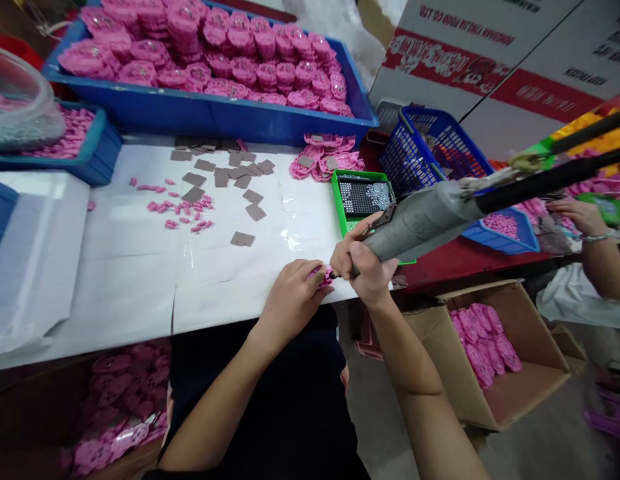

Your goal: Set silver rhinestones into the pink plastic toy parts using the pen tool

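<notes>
At the near edge of the white table, the left hand pinches a pink piece; the right hand grips a gray driver, tip at the piece. Green tray close beyond; bare tabletop leftward.

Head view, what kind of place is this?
Likely an assembly workshop: a blue tray stacked with pink parts, a grey tool in the right hand, and an open carton holding more.
</notes>
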`<state>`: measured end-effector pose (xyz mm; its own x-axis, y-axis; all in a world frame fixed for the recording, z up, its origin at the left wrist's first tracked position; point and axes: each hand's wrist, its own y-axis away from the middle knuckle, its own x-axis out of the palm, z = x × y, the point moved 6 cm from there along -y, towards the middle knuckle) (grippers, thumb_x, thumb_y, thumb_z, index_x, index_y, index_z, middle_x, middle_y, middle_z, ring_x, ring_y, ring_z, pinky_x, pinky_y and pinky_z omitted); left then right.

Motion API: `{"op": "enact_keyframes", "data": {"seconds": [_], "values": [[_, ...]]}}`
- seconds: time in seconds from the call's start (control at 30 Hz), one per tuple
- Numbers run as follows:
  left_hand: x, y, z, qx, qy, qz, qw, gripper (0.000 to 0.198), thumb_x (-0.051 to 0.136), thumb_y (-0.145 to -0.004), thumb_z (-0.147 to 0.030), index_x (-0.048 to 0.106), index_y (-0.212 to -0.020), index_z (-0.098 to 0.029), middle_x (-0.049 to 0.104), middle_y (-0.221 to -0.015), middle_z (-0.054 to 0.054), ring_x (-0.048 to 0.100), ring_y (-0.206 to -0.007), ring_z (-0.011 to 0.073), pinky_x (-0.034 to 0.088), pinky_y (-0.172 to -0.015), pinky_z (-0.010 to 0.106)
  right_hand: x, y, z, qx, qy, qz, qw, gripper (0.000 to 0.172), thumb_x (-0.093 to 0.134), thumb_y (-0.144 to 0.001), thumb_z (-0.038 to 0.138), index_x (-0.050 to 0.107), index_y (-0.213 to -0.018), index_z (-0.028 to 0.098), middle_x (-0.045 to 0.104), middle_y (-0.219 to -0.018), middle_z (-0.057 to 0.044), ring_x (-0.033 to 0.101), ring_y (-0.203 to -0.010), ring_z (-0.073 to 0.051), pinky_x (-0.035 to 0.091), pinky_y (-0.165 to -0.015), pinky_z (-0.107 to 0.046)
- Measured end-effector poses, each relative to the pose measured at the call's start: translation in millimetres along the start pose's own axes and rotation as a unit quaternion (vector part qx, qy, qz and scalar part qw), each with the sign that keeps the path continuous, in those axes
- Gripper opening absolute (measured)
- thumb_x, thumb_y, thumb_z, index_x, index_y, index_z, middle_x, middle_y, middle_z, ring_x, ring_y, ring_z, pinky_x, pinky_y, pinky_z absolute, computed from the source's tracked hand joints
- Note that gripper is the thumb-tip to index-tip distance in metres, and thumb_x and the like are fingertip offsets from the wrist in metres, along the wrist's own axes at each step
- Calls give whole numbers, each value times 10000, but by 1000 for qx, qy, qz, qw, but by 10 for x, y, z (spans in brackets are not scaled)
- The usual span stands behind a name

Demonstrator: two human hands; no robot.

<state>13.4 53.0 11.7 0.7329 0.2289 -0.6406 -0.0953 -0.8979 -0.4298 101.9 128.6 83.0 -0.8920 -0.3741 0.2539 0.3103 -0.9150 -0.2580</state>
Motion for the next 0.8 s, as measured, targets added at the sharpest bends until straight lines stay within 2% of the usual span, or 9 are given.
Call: {"op": "enact_keyframes", "data": {"seconds": [0.1,0.2,0.27,0.37,0.47,0.6,0.8], "values": [[7,17,-12,5,-14,-2,1000,204,686,-969,-268,672,-1156,-187,728,-1225,120,663,-1076,279,554,-924,458,-132,-65,245,-31,1,-39,999,272,712,-788,384,499,-924,282,454,-431,153,299,-282,-80,322,-330,-237],[8,53,-46,21,-40,-3,999,290,679,-976,-278,659,-1247,-177,723,-1264,135,665,-1122,297,564,-938,469,-367,-146,595,-122,12,-125,985,198,683,-792,385,542,-879,276,413,-420,137,276,-291,-85,301,-320,-249],[1,93,-90,44,-70,-14,996,296,663,-983,-257,661,-1268,-179,717,-1293,141,661,-1161,319,566,-951,493,-535,-222,713,-166,19,-178,970,200,702,-780,388,552,-832,267,393,-418,127,284,-299,-83,283,-322,-255],[-3,164,-158,87,-107,-31,990,285,650,-982,-204,669,-1265,-175,722,-1300,142,645,-1225,354,558,-982,543,-735,-385,605,-161,24,-222,961,247,742,-770,402,546,-833,266,403,-419,129,310,-302,-83,275,-329,-254],[6,212,-182,114,-114,-32,986,312,658,-973,-170,651,-1284,-156,735,-1283,135,625,-1283,368,543,-1022,564,-807,-546,331,-132,23,-215,967,258,745,-790,409,554,-870,256,421,-414,131,326,-302,-83,289,-333,-253],[7,218,-180,120,-105,-27,987,292,660,-969,-149,651,-1261,-151,736,-1290,123,611,-1319,369,522,-1067,567,-754,-679,79,-122,36,-177,976,315,767,-790,454,547,-881,247,418,-424,134,338,-311,-76,314,-342,-250],[7,190,-188,104,-108,-8,989,241,650,-974,-142,677,-1212,-168,748,-1268,99,632,-1286,339,517,-1075,540,-653,-703,9,-119,82,-164,976,390,695,-827,594,509,-871,253,413,-482,122,376,-348,-75,348,-371,-256]]}}
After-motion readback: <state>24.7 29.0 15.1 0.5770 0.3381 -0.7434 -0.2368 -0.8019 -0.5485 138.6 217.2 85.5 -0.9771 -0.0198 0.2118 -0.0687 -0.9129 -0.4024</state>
